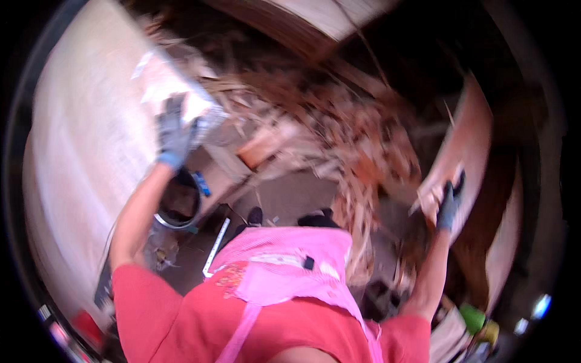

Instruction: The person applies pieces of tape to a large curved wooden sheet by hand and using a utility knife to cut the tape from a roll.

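My left hand, in a grey glove, lies with outstretched fingers on the corner of a large stack of pale wood sheets. The stack's cut edge shows thin layers beside the fingers. Far to the right, my right hand, also gloved in grey, rests against a reddish-brown wood sheet with its fingers apart. Beside that hand the sheet's edge looks ragged and light. Motion blurs both hands.
Torn wood strips cover the floor ahead. A round container with a blue item beside it stands by the left stack. A white strip like a ruler is near my feet. Another wood stack lies at the far side.
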The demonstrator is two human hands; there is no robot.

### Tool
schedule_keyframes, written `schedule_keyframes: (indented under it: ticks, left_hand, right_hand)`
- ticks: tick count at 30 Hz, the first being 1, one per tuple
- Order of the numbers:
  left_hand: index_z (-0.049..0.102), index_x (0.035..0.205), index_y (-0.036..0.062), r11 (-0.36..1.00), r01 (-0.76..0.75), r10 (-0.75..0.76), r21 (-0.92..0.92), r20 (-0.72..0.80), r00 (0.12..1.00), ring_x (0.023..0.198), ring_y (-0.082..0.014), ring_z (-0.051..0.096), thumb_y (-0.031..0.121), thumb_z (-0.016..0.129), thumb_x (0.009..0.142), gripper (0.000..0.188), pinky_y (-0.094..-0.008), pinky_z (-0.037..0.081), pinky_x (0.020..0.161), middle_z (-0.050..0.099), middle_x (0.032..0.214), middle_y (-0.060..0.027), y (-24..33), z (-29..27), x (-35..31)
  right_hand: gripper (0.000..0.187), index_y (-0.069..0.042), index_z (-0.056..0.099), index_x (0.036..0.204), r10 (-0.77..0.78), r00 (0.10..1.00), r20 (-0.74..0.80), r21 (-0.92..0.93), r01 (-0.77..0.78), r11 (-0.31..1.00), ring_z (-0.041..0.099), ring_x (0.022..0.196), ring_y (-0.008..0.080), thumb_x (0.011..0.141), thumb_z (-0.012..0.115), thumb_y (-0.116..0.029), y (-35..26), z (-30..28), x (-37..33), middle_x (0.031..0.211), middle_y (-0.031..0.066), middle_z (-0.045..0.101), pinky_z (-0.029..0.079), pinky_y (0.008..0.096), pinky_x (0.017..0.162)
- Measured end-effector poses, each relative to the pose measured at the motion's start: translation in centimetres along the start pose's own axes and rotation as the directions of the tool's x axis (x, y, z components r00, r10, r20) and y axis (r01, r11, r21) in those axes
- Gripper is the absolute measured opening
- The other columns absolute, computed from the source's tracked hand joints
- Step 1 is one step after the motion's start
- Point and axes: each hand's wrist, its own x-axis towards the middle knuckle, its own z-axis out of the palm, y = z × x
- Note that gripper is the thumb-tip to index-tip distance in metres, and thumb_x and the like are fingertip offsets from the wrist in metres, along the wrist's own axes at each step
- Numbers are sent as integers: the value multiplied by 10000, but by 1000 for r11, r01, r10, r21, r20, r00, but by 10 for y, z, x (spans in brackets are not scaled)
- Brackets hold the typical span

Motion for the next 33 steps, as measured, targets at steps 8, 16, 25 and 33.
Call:
schedule_keyframes:
  ticks: [8,16,25,33]
  left_hand:
    - [331,1524,149,968,189,-221,167,195,956,1481,-348,203,559,450,951,714,-593,99,1171,255,1594,-163,35,22,47]
    - [338,1518,154,961,196,-243,197,254,936,1477,-359,207,480,567,910,727,-601,102,1164,264,1584,-169,33,14,41]
    - [382,1490,104,963,221,-262,155,332,906,1472,-407,197,458,632,856,768,-631,87,1155,251,1583,-208,31,3,53]
    - [400,1477,96,948,306,-312,83,421,852,1475,-414,178,469,622,852,761,-659,64,1146,257,1571,-227,37,-8,54]
  right_hand:
    - [269,-36,580,1256,9,976,216,335,-83,939,509,1032,168,1009,519,-124,14,38,132,1173,68,573,415,304,895]
    - [369,-13,559,1339,-101,966,239,277,32,960,527,1169,189,1033,485,-205,-124,143,273,1262,77,591,395,303,1033]
    - [419,-100,571,1345,-232,927,294,501,57,864,424,504,26,1039,456,-361,-301,262,358,974,97,700,327,187,447]
    - [419,-94,532,1373,-452,830,327,577,203,791,396,427,21,1047,447,-345,-488,313,387,936,127,716,313,177,399]
